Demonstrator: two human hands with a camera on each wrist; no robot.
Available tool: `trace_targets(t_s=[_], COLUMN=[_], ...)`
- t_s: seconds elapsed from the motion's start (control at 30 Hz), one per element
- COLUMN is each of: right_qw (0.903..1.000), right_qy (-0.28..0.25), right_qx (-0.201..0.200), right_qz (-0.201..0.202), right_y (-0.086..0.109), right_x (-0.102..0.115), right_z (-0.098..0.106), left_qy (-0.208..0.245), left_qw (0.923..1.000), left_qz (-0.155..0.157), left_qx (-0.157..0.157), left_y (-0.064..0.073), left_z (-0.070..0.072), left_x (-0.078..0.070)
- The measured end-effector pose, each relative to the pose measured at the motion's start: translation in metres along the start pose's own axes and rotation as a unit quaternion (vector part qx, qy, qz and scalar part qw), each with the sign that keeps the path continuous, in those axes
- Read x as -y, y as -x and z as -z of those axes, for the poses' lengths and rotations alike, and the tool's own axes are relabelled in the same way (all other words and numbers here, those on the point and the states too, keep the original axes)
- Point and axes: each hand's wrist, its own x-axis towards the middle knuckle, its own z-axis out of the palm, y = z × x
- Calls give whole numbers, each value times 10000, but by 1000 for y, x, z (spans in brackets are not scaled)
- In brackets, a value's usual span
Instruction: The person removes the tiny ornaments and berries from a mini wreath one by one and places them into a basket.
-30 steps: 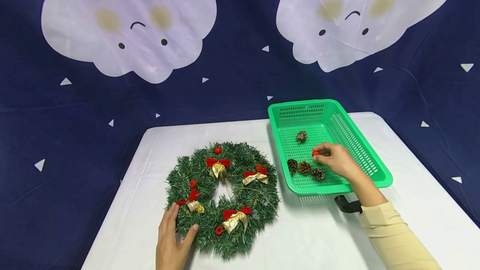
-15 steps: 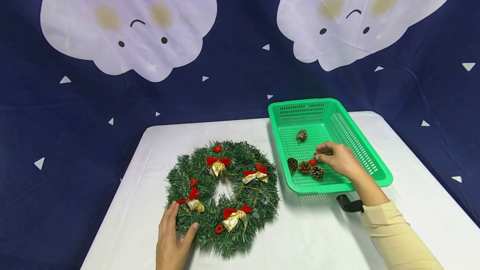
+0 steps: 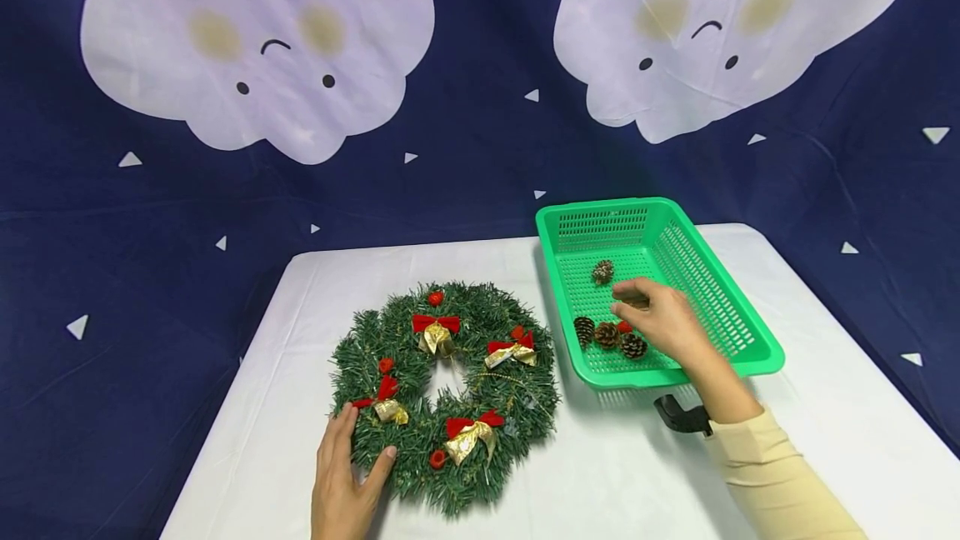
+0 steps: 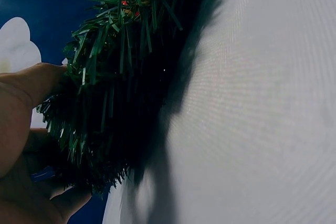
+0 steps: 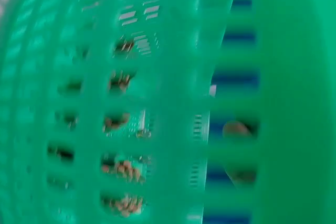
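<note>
Green needle-leaf wreath (image 3: 483, 398) lies flat on the worktop (image 3: 600, 473), left of a basket. Four red-and-gold bows sit around its ring: far side (image 3: 435, 332), right (image 3: 512, 352), left (image 3: 387, 405), near side (image 3: 471, 433). One small red ornament is set close by each; the far one (image 3: 436, 298) stands just beyond its bow.

My left hand (image 3: 342, 477) rests at the wreath's near left edge, fingers relaxed and fairly straight, thumb spread onto the foliage. Left wrist view: thumb and fingers touch the needles, dark in shadow, with white cloth beside them.

My right hand (image 3: 663, 322) is over the green plastic basket (image 3: 637, 379), fingers loosely bent and released, thumb tip apart from forefinger. Below it, a red ornament (image 3: 625, 327) lies among three pinecones: one by the left wall (image 3: 584, 331), one next to it (image 3: 607, 335), one nearer me (image 3: 633, 346). A fourth pinecone (image 3: 602, 272) lies farther off, its scales tipped pale. Right wrist view: slotted basket wall (image 5: 173, 77), blurred, brown bits showing through the slots.

Cream sleeve (image 3: 780, 465) on my right arm, black fitting (image 3: 681, 415) at the wrist. Behind the worktop, navy backdrop (image 3: 480, 215) with white triangles and two upside-down clouds (image 3: 258, 115).
</note>
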Motion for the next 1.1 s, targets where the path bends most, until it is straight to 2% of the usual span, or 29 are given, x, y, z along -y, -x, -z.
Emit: trace_targets(t_s=[0.17, 0.37, 0.77, 1.1], right_qw=[9997, 9985, 9964, 9965], right_qy=[-71, -314, -651, -538], right_qx=[-185, -343, -288, -336], right_qz=[142, 306, 466, 542], right_y=[-1, -2, -5, -6], right_x=[12, 23, 52, 70], right_z=[-8, -19, -43, -60], left_qy=[-34, -13, -10, -19], left_qw=[10000, 9999, 9997, 9999], left_qz=[-24, 145, 199, 143], left_qx=[-73, 82, 140, 83], left_y=[0, -1, -1, -1], left_z=[-1, 0, 0, 1], left_x=[1, 1, 0, 1])
